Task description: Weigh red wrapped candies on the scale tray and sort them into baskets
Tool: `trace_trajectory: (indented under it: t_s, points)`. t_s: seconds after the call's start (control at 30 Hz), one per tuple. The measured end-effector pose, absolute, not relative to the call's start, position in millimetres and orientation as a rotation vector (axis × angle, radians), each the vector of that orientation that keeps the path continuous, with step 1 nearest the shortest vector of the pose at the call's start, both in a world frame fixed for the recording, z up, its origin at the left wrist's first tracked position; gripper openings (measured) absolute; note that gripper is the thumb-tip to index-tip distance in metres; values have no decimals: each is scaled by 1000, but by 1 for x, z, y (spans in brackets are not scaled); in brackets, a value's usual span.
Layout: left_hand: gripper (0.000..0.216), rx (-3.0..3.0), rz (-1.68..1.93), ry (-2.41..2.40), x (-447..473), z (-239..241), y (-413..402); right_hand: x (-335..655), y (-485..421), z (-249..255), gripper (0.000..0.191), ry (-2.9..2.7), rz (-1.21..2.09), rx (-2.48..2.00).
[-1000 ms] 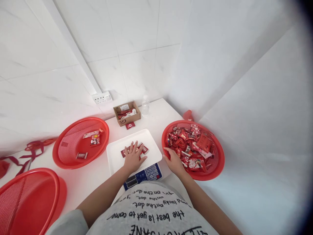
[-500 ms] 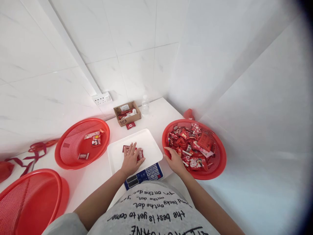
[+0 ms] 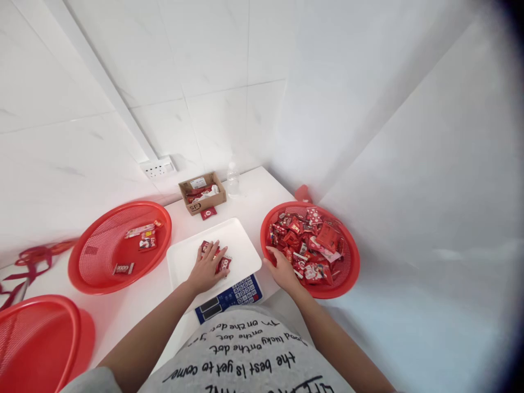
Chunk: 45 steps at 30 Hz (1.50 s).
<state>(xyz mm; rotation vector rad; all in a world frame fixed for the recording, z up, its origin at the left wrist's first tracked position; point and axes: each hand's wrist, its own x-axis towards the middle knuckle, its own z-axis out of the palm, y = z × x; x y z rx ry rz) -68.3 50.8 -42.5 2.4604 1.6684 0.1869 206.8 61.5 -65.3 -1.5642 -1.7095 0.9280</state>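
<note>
Gathering is the step I read here: the left hand (image 3: 207, 267) lies spread, palm down, over a few red packets (image 3: 223, 264) in the middle of the scale tray (image 3: 241, 245), pinching nothing. The right hand (image 3: 280, 270) rests loosely open on the near rim of the full basket (image 3: 352, 262) just right of the scale tray, and as far as I can see it is empty. Lifting the packets would call for curling the fingers under the stack so that none slides off.

Left of the scale tray sits a second basket (image 3: 94, 273) with a handful of packets in it. Behind the scale tray are a cardboard box (image 3: 202, 192), a loose packet (image 3: 208, 213) and a small bottle (image 3: 233, 179). The keypad (image 3: 237, 290) juts out below the tray's near edge. Nothing blocks either hand.
</note>
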Motion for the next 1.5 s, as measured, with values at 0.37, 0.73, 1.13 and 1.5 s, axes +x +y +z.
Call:
trace_trajectory:
  t_s: [0.37, 0.73, 1.13, 1.5]
  points:
    - [55, 2235, 492, 1755, -53, -36, 4, 222, 115, -82, 38, -1616, 987, -1709]
    - [53, 2223, 541, 1781, -60, -43, -2, 238, 113, -80, 26, -1699, 1037, -1726]
    - [51, 2270, 586, 1751, -57, -40, -4, 254, 130, -69, 30, -1707, 730, -1773]
    - [49, 2187, 549, 1805, -65, -45, -14, 247, 107, -69, 37, -1672, 748, -1752]
